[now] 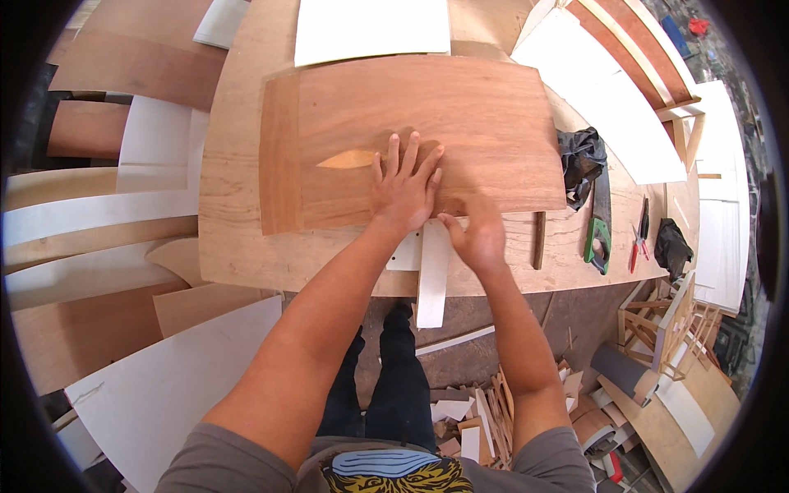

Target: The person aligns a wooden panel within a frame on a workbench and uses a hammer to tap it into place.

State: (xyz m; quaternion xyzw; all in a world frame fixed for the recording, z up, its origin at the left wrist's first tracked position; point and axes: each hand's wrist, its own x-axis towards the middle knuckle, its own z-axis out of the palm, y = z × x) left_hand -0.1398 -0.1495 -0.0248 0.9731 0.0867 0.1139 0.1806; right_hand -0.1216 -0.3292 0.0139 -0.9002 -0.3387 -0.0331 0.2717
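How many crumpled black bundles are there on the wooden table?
2: one crumpled black bundle just right of the brown board, the second bundle at the near right corner of the wooden table. More may be hidden.

Along the lower edge of the frame, a grey shirt (pixel 509 479) with short sleeves (pixel 238 456) bears a print (pixel 394 470): a light-blue, pleated patch above yellow-and-black streaks. Dark trousers (pixel 401 378) show at lower centre. The left hand (pixel 404 185) and right hand (pixel 478 230) are bare.
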